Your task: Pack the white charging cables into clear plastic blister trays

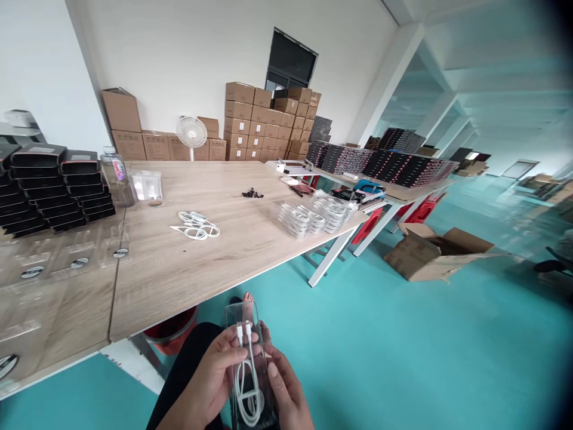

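Observation:
Low in the picture, over my lap, both hands hold a clear plastic tray (244, 316) with a coiled white cable (248, 382) lying in it. My left hand (213, 376) grips the tray's left side, its thumb pressing on the cable just below the two plugs. My right hand (286, 394) closes on the right edge, fingers curled along it. A loose pile of white cables (196, 226) lies on the wooden table (179, 269) ahead of me.
Black trays (49, 185) are stacked at the table's left, with a water bottle (117, 176) and clear trays (67, 254) nearby. Packed clear trays (316, 216) sit at the right corner. Cardboard boxes (264, 122) line the wall; an open box (436, 251) lies on the floor.

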The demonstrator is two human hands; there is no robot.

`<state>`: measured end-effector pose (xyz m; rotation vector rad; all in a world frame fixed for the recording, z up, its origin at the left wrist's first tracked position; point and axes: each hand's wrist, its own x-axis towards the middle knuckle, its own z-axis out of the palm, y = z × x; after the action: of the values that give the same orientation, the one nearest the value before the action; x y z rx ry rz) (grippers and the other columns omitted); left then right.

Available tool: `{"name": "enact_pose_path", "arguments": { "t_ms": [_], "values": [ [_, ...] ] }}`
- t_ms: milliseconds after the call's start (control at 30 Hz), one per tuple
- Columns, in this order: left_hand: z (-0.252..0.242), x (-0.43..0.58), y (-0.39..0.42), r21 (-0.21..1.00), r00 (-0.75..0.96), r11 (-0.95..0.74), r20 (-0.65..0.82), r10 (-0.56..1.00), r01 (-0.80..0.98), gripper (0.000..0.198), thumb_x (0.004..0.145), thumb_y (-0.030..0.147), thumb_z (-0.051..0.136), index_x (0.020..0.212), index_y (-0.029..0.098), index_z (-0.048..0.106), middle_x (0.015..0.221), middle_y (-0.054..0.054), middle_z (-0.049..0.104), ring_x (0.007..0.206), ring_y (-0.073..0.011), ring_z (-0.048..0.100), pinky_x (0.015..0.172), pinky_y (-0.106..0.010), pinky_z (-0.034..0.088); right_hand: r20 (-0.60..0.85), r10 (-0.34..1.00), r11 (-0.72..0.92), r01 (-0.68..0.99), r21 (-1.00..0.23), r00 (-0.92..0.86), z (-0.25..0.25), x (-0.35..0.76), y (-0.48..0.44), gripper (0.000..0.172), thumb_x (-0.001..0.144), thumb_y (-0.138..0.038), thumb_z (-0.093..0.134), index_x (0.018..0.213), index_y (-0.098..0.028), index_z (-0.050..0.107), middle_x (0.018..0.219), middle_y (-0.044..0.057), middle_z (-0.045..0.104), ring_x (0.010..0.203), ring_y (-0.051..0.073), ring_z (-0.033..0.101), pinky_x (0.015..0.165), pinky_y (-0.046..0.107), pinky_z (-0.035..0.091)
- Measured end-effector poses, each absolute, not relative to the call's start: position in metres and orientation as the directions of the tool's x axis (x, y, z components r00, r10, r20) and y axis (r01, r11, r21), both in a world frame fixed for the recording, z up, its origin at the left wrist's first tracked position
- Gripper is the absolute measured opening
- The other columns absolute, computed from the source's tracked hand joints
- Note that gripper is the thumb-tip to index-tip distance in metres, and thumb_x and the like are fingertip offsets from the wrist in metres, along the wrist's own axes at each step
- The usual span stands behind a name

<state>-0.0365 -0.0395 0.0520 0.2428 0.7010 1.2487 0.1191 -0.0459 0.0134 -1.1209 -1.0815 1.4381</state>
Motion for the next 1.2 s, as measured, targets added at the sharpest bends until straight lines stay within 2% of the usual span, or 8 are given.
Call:
{"name": "enact_pose_path", "arguments": {
  "t_ms": [200, 400, 567, 767, 867, 967, 1100, 1200],
  "values": [
    [0.054, -0.038, -0.034, 0.486, 0.065, 0.269, -0.395, 0.916, -0.832, 0.031, 0.066, 0.007, 0.080, 0.094, 0.018, 0.074, 0.102, -0.008, 0.077, 0.094, -0.0250, 0.073, 0.089, -0.039, 0.057, -0.157, 0.953, -0.232, -0.285, -0.930, -0.261, 0.008, 0.116, -0.062, 0.078, 0.060, -0.060, 0.086, 0.124, -0.028, 0.058, 0.076, 0.000, 0.066, 0.064, 0.018, 0.060, 0.061, 0.032, 0.047],
    [0.057, -0.035, -0.034, 0.482, 0.057, 0.260, -0.396, 0.917, -0.837, 0.031, 0.064, 0.006, 0.081, 0.092, 0.017, 0.074, 0.100, -0.007, 0.077, 0.090, -0.0225, 0.073, 0.090, -0.040, 0.057, -0.175, 0.963, -0.223, -0.236, -0.946, -0.206, 0.011, 0.114, -0.061, 0.073, 0.064, -0.060, 0.084, 0.121, -0.024, 0.058, 0.058, -0.006, 0.053, 0.049, 0.014, 0.049, 0.051, 0.029, 0.041],
    [0.060, -0.034, -0.035, 0.490, 0.052, 0.257, -0.394, 0.918, -0.833, 0.029, 0.065, 0.007, 0.081, 0.092, 0.017, 0.074, 0.098, -0.008, 0.077, 0.091, -0.0235, 0.073, 0.092, -0.040, 0.056, -0.206, 0.961, -0.245, -0.226, -0.943, -0.184, 0.000, 0.112, -0.062, 0.073, 0.065, -0.060, 0.083, 0.122, -0.024, 0.057, 0.063, -0.004, 0.060, 0.051, 0.014, 0.053, 0.052, 0.028, 0.043],
    [0.062, -0.034, -0.024, 0.477, -0.040, 0.165, -0.390, 0.920, -0.863, 0.031, 0.064, 0.010, 0.084, 0.093, 0.017, 0.074, 0.099, -0.007, 0.078, 0.100, -0.0250, 0.072, 0.098, -0.039, 0.054, 0.034, 0.999, 0.035, 0.049, -0.998, -0.006, -0.009, 0.118, -0.056, 0.079, 0.066, -0.065, 0.079, 0.131, -0.027, 0.056, 0.112, 0.013, 0.070, 0.090, 0.033, 0.068, 0.066, 0.038, 0.053],
    [0.071, -0.025, -0.014, 0.502, -0.124, 0.064, -0.331, 0.935, -0.862, 0.033, 0.064, 0.015, 0.087, 0.093, 0.020, 0.073, 0.099, -0.005, 0.078, 0.104, -0.0245, 0.071, 0.098, -0.037, 0.054, 0.267, 0.964, 0.250, 0.360, -0.899, -0.003, -0.003, 0.123, -0.046, 0.086, 0.064, -0.052, 0.085, 0.141, -0.034, 0.050, 0.143, 0.014, 0.052, 0.122, 0.045, 0.055, 0.085, 0.049, 0.054],
    [0.088, -0.017, 0.001, 0.557, -0.132, 0.016, -0.223, 0.966, -0.830, 0.032, 0.066, 0.022, 0.087, 0.094, 0.021, 0.072, 0.101, -0.005, 0.077, 0.108, -0.0267, 0.070, 0.098, -0.038, 0.053, 0.444, 0.895, 0.399, 0.512, -0.761, -0.039, 0.012, 0.124, -0.027, 0.076, 0.077, -0.042, 0.075, 0.146, -0.035, 0.044, 0.140, 0.012, 0.052, 0.129, 0.041, 0.050, 0.104, 0.055, 0.045],
    [0.108, -0.043, 0.039, 0.777, -0.187, -0.029, -0.115, 0.976, -0.628, 0.059, 0.071, 0.031, 0.082, 0.125, 0.023, 0.061, 0.135, -0.014, 0.065, 0.130, -0.0322, 0.056, 0.105, -0.043, 0.047, 0.495, 0.869, 0.404, 0.588, -0.701, -0.006, 0.044, 0.124, 0.019, 0.062, 0.087, -0.041, 0.063, 0.145, -0.030, 0.044, 0.135, 0.011, 0.056, 0.123, 0.033, 0.056, 0.102, 0.048, 0.049],
    [0.111, -0.103, 0.080, 0.981, -0.392, -0.188, 0.190, 0.900, 0.043, 0.062, 0.085, 0.036, 0.066, 0.142, 0.023, 0.047, 0.151, -0.017, 0.049, 0.136, -0.0317, 0.051, 0.109, -0.047, 0.044, 0.444, 0.896, 0.321, 0.703, -0.635, -0.008, 0.067, 0.127, 0.075, 0.058, 0.089, -0.040, 0.059, 0.143, -0.024, 0.044, 0.133, 0.013, 0.059, 0.123, 0.030, 0.057, 0.100, 0.044, 0.050]
  ]
}}
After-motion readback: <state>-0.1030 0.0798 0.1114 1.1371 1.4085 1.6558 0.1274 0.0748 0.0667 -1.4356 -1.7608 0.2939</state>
